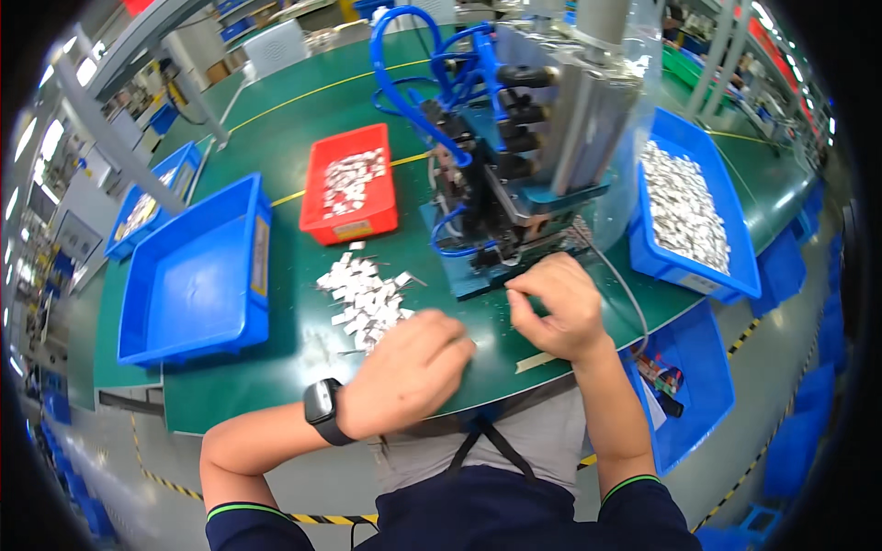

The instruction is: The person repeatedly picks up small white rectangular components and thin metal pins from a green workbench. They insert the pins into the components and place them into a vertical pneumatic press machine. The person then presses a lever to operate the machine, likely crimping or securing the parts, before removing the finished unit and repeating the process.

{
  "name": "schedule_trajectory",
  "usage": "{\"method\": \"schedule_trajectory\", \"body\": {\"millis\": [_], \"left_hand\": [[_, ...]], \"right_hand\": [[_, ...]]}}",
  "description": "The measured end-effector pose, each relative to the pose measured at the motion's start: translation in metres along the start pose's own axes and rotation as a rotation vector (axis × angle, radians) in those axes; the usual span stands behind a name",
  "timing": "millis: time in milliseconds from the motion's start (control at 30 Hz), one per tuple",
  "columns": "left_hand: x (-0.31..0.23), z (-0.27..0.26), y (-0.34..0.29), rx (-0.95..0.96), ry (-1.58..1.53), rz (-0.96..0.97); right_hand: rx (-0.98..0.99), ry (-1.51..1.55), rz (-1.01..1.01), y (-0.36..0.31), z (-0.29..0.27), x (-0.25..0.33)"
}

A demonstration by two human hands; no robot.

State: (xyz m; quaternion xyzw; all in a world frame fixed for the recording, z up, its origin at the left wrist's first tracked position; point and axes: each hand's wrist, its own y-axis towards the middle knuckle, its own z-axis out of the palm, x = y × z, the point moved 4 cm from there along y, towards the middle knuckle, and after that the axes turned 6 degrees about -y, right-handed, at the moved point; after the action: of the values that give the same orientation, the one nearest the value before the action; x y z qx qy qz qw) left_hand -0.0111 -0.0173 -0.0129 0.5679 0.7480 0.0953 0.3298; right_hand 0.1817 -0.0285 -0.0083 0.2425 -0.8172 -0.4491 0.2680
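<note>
here's the green bench [289, 285], running below the fingers of your right hand [562, 308] and left hand [409, 372]; the tall machine [551, 138] stands just beyond the right fingers, the red bin [323, 230] out past the left ones. the pile of white pieces [360, 298] lies beside your left fingers, beyond and leftward. both sets curl; gripping anything? i can't tell. i'd separate single pieces, right fingertips well clear of the machine.

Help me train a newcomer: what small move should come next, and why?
Perhaps reach the left hand to the loose pile of small white rectangular parts: it is close beside them, while the right hand is near the black-and-silver metal machine with blue tubes. What either hand holds is hidden.
</note>
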Motion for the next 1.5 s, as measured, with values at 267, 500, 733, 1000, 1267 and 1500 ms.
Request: {"method": "schedule_trajectory", "body": {"millis": [267,500,733,1000,1267,1500], "left_hand": [[0.058,-0.022,-0.006,-0.018,0.363,-0.247],[0.06,-0.008,0.016,0.271,0.552,-0.368],[0.063,-0.019,0.014,0.041,0.357,-0.288],[0.027,-0.013,0.039,-0.045,-0.318,-0.417],[0.037,0.012,0.033,-0.124,-0.721,-0.611],[0.028,0.014,0.032,-0.059,-0.335,-0.361]], "right_hand": [[0.013,0.102,0.253,-0.011,0.001,-0.009],[0.021,0.114,0.281,-0.014,-0.002,-0.015],[0.026,0.126,0.261,-0.014,-0.002,-0.013],[0.224,0.223,0.234,-0.012,0.006,-0.01],[0.275,0.258,0.283,-0.016,0.011,-0.012],[0.22,0.558,0.767,-0.029,-0.009,-0.026]]}}
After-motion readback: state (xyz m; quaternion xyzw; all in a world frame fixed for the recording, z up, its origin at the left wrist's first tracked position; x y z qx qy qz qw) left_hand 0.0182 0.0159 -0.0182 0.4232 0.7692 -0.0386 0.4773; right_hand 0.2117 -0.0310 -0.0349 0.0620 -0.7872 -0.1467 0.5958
